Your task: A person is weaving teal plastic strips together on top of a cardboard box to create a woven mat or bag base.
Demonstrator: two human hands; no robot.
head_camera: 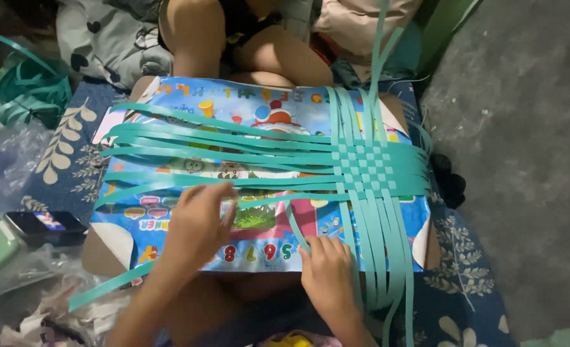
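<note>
Several teal plastic strips [246,144] lie across a colourful picture board [265,106], woven into a small mat [365,168] at the right. My left hand [198,222] presses on a long horizontal strip [169,181] near the board's front. My right hand [326,273] rests at the front edge, its fingers on a curved loose strip [296,228] beside the vertical strips [378,257].
Another person sits across the board, knees [233,45] at its far edge. A coil of teal strip [31,90] lies at the far left. A phone [44,225] rests on the blue patterned mat [66,154]. Grey floor [529,160] runs along the right.
</note>
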